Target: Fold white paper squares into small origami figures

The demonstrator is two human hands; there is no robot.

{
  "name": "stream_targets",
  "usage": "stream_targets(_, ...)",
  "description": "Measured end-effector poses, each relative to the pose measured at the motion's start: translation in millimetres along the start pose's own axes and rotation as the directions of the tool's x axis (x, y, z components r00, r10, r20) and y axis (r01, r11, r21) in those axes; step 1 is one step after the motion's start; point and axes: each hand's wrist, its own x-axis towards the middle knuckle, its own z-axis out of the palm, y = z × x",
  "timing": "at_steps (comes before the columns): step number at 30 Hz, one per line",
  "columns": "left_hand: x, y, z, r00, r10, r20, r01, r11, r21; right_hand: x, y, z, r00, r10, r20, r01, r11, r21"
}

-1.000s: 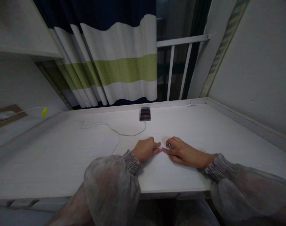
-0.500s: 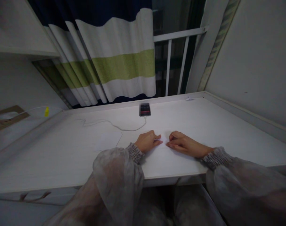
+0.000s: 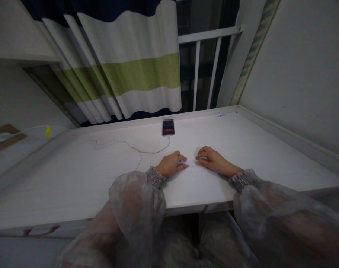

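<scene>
Both my hands rest on a white desk [image 3: 242, 149], fingertips meeting over a small white piece of paper [image 3: 192, 162]. My left hand [image 3: 170, 164] is curled with its fingers pinched on the paper's left side. My right hand [image 3: 211, 160] has its fingers bent and pressed down on the paper's right side. Most of the paper is hidden under the fingers. Grey sheer sleeves cover both my arms.
A white sheet [image 3: 124, 167] lies on the desk left of my left hand. A small dark device [image 3: 168, 127] with a white cable [image 3: 130, 146] sits near the desk's far edge. A striped curtain [image 3: 136, 74] and a white railing [image 3: 205, 67] stand behind.
My hands stay pinched on the small paper and have drawn slightly closer together. The view has shifted, so the desk's front edge and my lap show more.
</scene>
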Motion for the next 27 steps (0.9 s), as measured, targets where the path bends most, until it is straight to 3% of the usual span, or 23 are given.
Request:
stream_targets(11, 4, -2, 7.1, 0.998, 0.033, -0.049, -0.039, 0.991, -0.127, 13, -18, 3, 0.953, 0.279, 0.121, -0.263, 0.956, -0.130)
stream_targets(18, 4, -2, 8.3, 0.997, 0.056, -0.056, -0.064, 0.984, -0.168, 8, -27, -1, 0.932, 0.330, 0.152, -0.315, 0.942, -0.117)
stream_targets(27, 8, -1, 10.4, 0.994, 0.096, -0.046, -0.102, 0.983, -0.152, 13, -27, 12, 0.920, 0.368, 0.138, -0.349, 0.926, -0.143)
